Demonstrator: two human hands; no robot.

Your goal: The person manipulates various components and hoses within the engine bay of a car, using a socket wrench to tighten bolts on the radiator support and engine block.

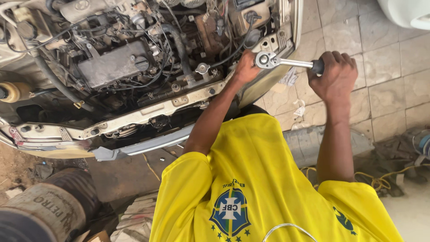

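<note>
Chrome ratchet wrench [286,62] in both hands

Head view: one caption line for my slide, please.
Right hand grips a ratchet wrench, left hand at its head, beside a car's open engine bay.

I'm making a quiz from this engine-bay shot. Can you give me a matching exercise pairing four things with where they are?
Things:
1. ratchet wrench
2. left hand
3. drum
4. yellow cable

Places:
A. on the ground at the lower right
B. lower left corner, lying on its side
C. handle gripped by the right hand
D. at the wrench's head, by the car's front corner

Pairs: 1-C, 2-D, 3-B, 4-A
</note>
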